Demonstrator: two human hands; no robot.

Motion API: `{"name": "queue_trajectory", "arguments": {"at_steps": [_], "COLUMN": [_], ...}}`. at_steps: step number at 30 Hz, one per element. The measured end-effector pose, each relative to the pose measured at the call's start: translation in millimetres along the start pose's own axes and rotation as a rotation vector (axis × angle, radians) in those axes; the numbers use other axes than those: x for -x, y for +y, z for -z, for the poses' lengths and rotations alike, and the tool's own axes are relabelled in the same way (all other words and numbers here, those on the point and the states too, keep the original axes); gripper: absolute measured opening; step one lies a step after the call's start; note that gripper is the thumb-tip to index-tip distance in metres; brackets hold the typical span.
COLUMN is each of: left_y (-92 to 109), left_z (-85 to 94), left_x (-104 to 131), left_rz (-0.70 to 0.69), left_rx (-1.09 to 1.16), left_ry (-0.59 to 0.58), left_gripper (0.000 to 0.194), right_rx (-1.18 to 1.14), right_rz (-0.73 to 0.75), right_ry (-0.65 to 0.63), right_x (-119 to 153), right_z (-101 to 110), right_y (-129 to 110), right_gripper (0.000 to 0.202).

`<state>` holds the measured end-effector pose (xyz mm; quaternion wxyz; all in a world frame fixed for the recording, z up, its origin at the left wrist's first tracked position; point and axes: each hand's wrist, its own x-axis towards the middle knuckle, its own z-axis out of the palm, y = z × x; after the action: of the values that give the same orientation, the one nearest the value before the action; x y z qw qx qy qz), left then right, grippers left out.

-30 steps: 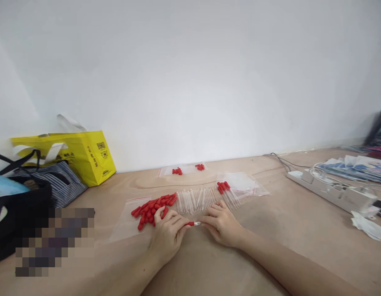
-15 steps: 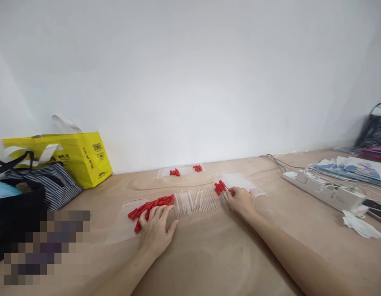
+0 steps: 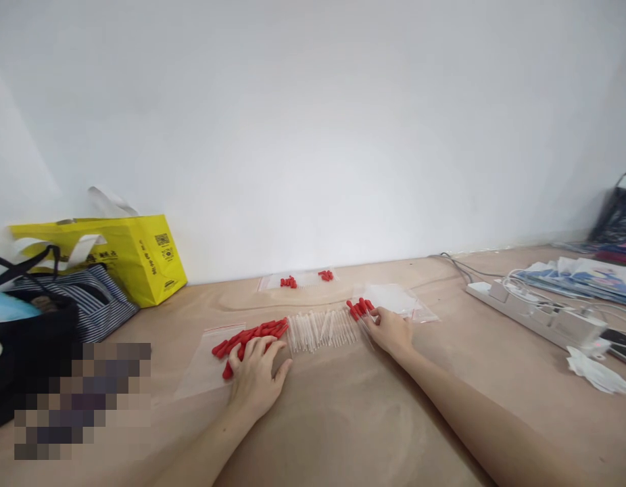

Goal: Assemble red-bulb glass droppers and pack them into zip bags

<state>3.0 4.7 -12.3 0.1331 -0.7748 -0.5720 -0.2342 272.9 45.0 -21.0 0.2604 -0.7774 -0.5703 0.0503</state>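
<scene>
My left hand (image 3: 257, 375) rests on a pile of red rubber bulbs (image 3: 249, 337), its fingers curved and apart, the thumb stretched out. Right of that pile lies a row of thin clear glass tubes (image 3: 320, 330). At the row's right end my right hand (image 3: 389, 331) has its fingers closed at a small group of droppers (image 3: 359, 309), clear tubes with red bulbs at their far ends. The fingers cover part of the tubes, so the exact grip is partly hidden. A clear zip bag (image 3: 201, 365) lies partly under the left pile.
Another clear bag (image 3: 389, 297) lies beyond my right hand. Farther back, a bag (image 3: 307, 279) has small red bulbs. A yellow bag (image 3: 161, 270) and a striped pouch (image 3: 107, 304) stand left. Right are a power strip (image 3: 536, 314), cables, a white glove (image 3: 597, 370) and blue packets (image 3: 581, 281).
My right hand has shifted slightly left over the droppers, whose red ends are now spread further left. My left hand stays on the bulbs. The view has shifted slightly.
</scene>
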Motion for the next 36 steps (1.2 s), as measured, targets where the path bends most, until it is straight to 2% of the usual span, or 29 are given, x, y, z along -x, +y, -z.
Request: {"name": "queue_trajectory", "arguments": {"at_steps": [8,13,17,21,25,31,36], "left_y": [-4,-14,-18,-15,-13,-16,-11], "left_z": [0.7,9.2,18.3,17.8,11.7,7.7,10.4], "left_x": [-2,-4,-5,-7,-8,-8,-4], "left_rz": [0.041,0.079,0.094,0.105,0.088,0.089,0.036], "left_rx": [-0.027,-0.073,-0.135,-0.193,-0.211,-0.198,-0.065], "left_ry": [-0.008,-0.017,-0.038,-0.042,-0.039,0.0,0.048], "left_gripper": [0.02,0.021,0.021,0.022,0.021,0.018,0.016], "right_rx": [-0.006,0.026,0.086,0.195,0.216,0.221,0.209], "right_rz": [0.015,0.161,0.245,0.194,0.136,0.085,0.105], "right_ry": [0.051,0.099,0.032,-0.056,-0.061,-0.097,-0.099], "right_x": [0,10,13,3,-7,-12,-11], "right_z": [1,2,1,-4,-9,-12,-7], "right_y": [2,-7,-23,-40,-51,-52,-51], "right_gripper": [0.029,0.023,0.022,0.024,0.02,0.018,0.019]}}
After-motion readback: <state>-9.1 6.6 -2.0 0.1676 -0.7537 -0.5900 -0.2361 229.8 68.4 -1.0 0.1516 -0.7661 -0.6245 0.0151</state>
